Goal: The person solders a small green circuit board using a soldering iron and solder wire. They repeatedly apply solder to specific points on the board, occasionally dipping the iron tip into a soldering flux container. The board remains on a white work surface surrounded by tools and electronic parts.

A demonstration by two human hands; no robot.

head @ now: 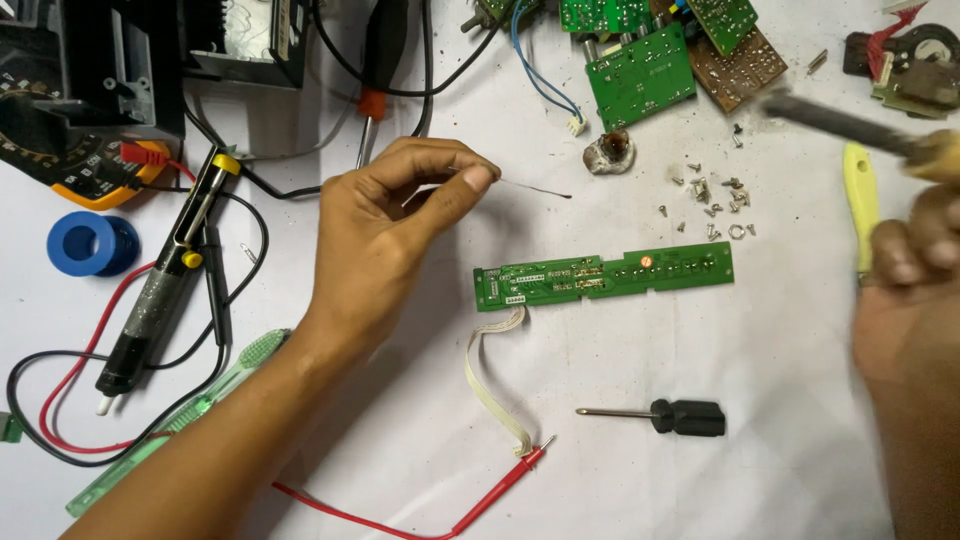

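My left hand [385, 235] pinches a thin strand of solder wire [535, 188] between thumb and forefinger, its free end pointing right above the white table. My right hand [905, 290] at the right edge grips a soldering iron [850, 122], blurred, with its dark tip pointing up and left. Between the hands lies a long narrow green circuit board [605, 272] with a white ribbon cable [492, 375] trailing down from its left end.
A small black-handled screwdriver [665, 415] and a red probe [500, 490] lie below the board. Loose screws [710, 195], several green and brown boards [660, 60], a desoldering pump [165, 275], a blue spool [90, 243], a multimeter [80, 150] and a green toothbrush [190, 410] surround it.
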